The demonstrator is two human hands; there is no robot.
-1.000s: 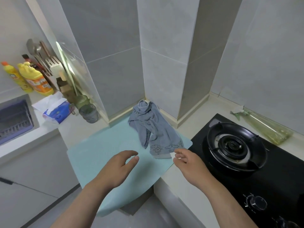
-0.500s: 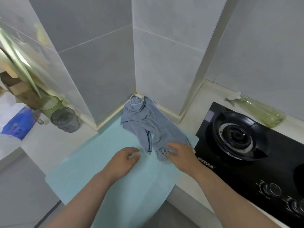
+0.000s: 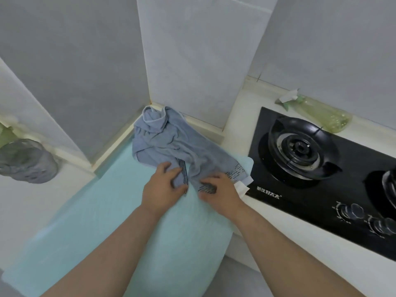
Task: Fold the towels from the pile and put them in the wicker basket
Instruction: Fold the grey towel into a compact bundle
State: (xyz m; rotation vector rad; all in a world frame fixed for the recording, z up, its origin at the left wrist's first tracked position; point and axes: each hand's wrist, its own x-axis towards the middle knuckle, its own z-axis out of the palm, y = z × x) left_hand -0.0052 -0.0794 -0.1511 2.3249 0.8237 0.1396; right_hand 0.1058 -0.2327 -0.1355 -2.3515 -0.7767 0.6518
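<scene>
grip: our left hand (image 3: 164,188) and right hand (image 3: 220,195) clamp curled fingers on the near hem of the crumpled grey-blue cotton towel (image 3: 171,146), back corner of the pale turquoise mat (image 3: 128,211) | how: we should spread the hem apart, flat | around: black glass gas hob (image 3: 321,189) crowds the mat's right edge; wicker basket unseen

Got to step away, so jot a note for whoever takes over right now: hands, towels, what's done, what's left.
Left hand grips the grey towel at its near edge, by the dark stripe. Right hand pinches the patterned hem beside the white label.
Towel lies crumpled on a pale blue cloth in the counter corner, next to the stove.
Done: nothing folded. No wicker basket in view.
Left: spread it flat, fold it, find the basket.
</scene>
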